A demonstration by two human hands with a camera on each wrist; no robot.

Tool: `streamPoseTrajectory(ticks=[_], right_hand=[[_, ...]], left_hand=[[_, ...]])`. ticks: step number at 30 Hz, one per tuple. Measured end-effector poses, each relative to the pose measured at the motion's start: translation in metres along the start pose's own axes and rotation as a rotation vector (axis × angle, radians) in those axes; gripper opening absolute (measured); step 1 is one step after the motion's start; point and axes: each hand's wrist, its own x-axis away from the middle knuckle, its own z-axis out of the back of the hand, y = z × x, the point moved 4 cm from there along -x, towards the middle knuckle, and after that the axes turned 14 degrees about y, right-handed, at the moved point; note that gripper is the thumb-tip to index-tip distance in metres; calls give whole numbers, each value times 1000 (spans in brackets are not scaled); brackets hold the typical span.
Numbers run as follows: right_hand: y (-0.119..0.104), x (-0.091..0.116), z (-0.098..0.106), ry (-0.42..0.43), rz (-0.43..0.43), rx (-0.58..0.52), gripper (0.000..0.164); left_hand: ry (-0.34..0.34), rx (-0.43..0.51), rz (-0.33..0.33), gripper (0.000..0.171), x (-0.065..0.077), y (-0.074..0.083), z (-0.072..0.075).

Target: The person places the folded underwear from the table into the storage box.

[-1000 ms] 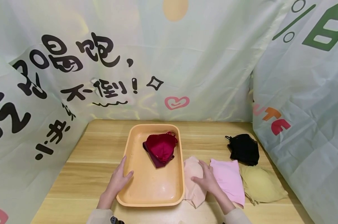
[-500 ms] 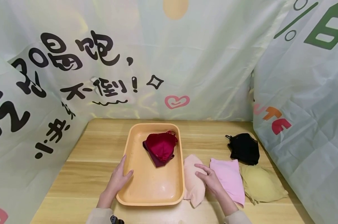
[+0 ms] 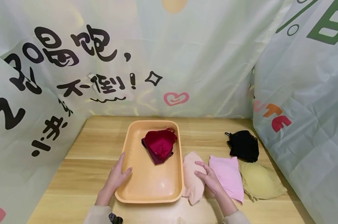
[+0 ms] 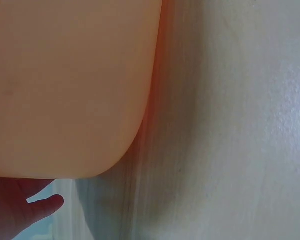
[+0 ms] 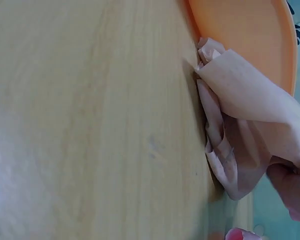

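My left hand (image 3: pixel 117 176) rests at the left rim of an orange plastic tray (image 3: pixel 147 191), its fingers straight along the outer side and its thumb spread over the edge. In the tray lies a folded dark red bra (image 3: pixel 160 144). Close to the tray's right side is a pale pink-beige bra (image 3: pixel 192 174), and my right hand (image 3: pixel 212 182) pinches its right part between thumb and fingers. The right wrist view shows this bra (image 5: pixel 252 100) bunched, with an open fold and a lower edge standing off the table.
Right of my right hand lies a folded pink garment (image 3: pixel 227 177), then an olive-yellow bra (image 3: pixel 261 182) and a black bra (image 3: pixel 243 146) behind it. A printed curtain (image 3: pixel 208 62) encloses the wooden table (image 3: pixel 82 174) at the back and both sides.
The right hand's fingers have drawn closer together and shifted slightly right, and the pale bra has bunched up under them. The left hand stays at the tray. The head view has tilted slightly.
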Motion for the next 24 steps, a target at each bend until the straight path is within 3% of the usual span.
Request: streamPoseTrajectory(ticks=[5,11,17,24], right_hand=[[-7,4,1,21,20,-54,46],[-30,7,7,47,68,-159,38],[-57,12,8,20,190,-217,34],[-78,16,-2,-8,232,-280,34]], left_hand=[[0,-10,4,78,0,-1,1],[27,-30,-13,76,-3,0,1],[17,-27,-6,76,-2,0,2],[7,-13,-1,76,-2,0,2]])
